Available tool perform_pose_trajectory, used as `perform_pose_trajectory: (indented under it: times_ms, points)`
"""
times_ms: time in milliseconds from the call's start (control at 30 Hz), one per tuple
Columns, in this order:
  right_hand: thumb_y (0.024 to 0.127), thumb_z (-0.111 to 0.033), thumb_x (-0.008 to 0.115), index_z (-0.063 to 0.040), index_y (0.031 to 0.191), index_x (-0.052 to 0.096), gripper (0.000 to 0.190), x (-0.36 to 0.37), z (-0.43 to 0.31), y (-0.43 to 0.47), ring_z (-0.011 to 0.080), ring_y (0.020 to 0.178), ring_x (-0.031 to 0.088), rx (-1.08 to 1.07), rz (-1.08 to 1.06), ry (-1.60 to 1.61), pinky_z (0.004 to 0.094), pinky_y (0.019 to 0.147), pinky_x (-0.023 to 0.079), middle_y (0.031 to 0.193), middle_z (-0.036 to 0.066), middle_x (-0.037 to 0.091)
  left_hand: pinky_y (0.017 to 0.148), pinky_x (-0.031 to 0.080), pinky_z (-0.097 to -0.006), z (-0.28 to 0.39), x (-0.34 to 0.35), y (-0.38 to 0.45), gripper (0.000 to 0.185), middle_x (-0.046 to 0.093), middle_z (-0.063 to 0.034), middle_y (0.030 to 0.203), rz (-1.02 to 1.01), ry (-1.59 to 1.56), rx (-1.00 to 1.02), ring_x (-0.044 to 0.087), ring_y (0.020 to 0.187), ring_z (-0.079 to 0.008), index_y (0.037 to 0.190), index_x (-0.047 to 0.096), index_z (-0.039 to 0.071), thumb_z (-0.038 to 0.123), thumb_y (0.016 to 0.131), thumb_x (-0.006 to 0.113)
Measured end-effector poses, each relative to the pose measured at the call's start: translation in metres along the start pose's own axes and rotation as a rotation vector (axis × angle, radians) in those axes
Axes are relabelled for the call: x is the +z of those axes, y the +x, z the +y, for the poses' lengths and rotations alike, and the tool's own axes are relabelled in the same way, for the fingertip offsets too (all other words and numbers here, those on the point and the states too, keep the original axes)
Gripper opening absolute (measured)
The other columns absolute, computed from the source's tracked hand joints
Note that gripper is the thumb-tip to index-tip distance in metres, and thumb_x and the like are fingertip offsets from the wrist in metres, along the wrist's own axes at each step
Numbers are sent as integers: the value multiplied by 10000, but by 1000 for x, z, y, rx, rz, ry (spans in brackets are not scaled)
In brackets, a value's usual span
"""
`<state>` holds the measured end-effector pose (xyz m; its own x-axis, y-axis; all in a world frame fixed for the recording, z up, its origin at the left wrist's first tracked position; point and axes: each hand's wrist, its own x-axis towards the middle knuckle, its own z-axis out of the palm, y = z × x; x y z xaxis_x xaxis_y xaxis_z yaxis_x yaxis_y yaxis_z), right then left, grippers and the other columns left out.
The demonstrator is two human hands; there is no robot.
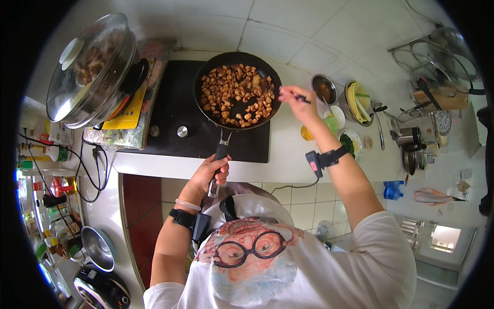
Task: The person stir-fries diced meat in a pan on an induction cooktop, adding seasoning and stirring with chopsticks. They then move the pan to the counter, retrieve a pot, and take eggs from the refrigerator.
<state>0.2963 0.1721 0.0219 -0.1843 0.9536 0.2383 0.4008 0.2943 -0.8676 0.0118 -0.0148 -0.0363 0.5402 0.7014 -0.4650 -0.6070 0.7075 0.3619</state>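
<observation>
My left hand (211,170) grips the black handle (221,151) of a frying pan (240,125), which sits on a black cooktop (173,100). Browned diced pieces of food (222,92), apparently meat, cover much of the pan's base. A patch of light brown seasoning (256,80) lies on the pieces at the right. Just outside the pan's right rim, my right hand (301,102) is closed around a slim dark handle (301,98). The far end of that utensil is hidden or too blurred to make out.
A glass-lidded steamer pot (92,73) stands left of the cooktop. To the right are a metal bowl of dark liquid (324,89), a yellow strainer (359,100) in a pot and a plate of chopped greens (347,143). A power cable (96,170) loops at the left.
</observation>
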Motion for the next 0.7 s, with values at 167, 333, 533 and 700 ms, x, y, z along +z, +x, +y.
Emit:
perform_pose_trajectory:
  times_ms: [167, 333, 533, 700]
  points:
    - [877, -134, 635, 8, 880, 676, 147, -8, 13, 11, 130, 646, 668, 60, 63, -54, 219, 571, 501, 722, 63, 674, 396, 319, -199, 0, 1, 0, 138, 464, -9, 671, -9, -10, -3, 387, 460, -60, 1032, 493, 31, 119, 931, 523]
    - [903, -155, 606, 32, 883, 660, 195, -8, -22, -22, 170, 683, 682, 336, -81, 237, 251, 592, 545, 789, 107, 676, 395, 321, -200, -1, -1, 0, 142, 462, -8, 671, -2, -5, 2, 387, 459, -61, 1039, 489, 31, 118, 931, 522]
    - [883, -163, 642, 25, 937, 673, 197, -15, -50, -12, 176, 726, 686, 352, -564, 222, 259, 632, 559, 824, 105, 680, 394, 327, -206, -1, -3, 0, 146, 460, -12, 666, 1, -10, -17, 388, 456, -66, 1043, 483, 29, 117, 933, 520]
    - [869, -164, 654, 14, 925, 678, 188, 3, -14, 11, 146, 708, 671, 229, -384, 148, 261, 638, 546, 811, 90, 685, 397, 323, -207, 2, 2, 0, 146, 462, -19, 666, 10, 2, -23, 391, 462, -71, 1043, 480, 28, 115, 933, 519]
